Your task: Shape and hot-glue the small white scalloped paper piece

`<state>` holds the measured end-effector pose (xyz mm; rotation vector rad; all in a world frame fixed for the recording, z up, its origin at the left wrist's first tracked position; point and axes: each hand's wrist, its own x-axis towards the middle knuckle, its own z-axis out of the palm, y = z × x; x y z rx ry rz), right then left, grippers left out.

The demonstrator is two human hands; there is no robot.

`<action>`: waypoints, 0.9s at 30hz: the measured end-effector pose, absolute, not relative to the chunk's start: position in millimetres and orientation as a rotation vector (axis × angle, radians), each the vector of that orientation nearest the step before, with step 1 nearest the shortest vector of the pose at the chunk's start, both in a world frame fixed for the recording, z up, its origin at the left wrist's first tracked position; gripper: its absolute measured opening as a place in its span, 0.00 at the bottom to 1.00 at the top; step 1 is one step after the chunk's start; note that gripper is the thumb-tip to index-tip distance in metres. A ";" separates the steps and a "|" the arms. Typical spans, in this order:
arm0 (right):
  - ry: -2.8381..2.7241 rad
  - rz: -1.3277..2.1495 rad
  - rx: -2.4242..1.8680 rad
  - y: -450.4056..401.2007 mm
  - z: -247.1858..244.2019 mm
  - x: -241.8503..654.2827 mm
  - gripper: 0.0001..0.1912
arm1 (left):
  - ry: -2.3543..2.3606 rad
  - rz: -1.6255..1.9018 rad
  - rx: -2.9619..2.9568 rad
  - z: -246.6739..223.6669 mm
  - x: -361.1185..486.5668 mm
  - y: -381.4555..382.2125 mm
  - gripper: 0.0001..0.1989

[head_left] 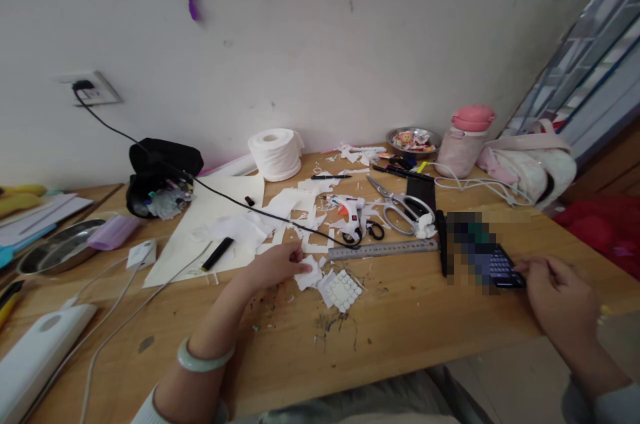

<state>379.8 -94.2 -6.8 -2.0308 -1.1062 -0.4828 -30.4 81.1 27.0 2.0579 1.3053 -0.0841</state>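
My left hand (280, 265) is closed, its fingers curled at the edge of a crumpled white paper piece (311, 274). Touching that piece is a paper patch with rounded tile-like shapes (343, 290). My right hand (560, 294) has its fingers bent inward, with a fingertip at the near corner of a phone (506, 269). The phone's screen shows a keyboard, and part of it is blurred out. A steel ruler (383, 249) lies just beyond the papers. Behind it are a white glue gun (353, 214) and large scissors (400, 207).
A toilet paper roll (275, 154), a metal bowl of small packets (413, 141) and a pink bottle (463, 141) stand along the wall. A black cable (240, 203) crosses the table from the socket. A white power strip (43, 361) lies at left, beside a large paper sheet (173, 257).
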 end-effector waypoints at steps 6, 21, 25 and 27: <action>-1.143 -0.471 -2.024 -93.5 -4.9 378.8 0.14 | 1.302 -0.086 2.062 26.2 -30.7 81.4 0.13; -1.514 -0.547 -1.993 -86.7 -7.9 385.3 0.20 | 1.307 -0.084 2.059 29.7 -29.4 79.6 0.13; -1.489 -0.551 -2.033 -85.9 -10.0 386.9 0.21 | 1.313 -0.084 2.056 28.4 -29.6 80.0 0.13; -1.498 -0.556 -2.036 -85.4 -10.7 387.5 0.20 | 1.319 -0.086 2.054 28.3 -29.7 79.9 0.13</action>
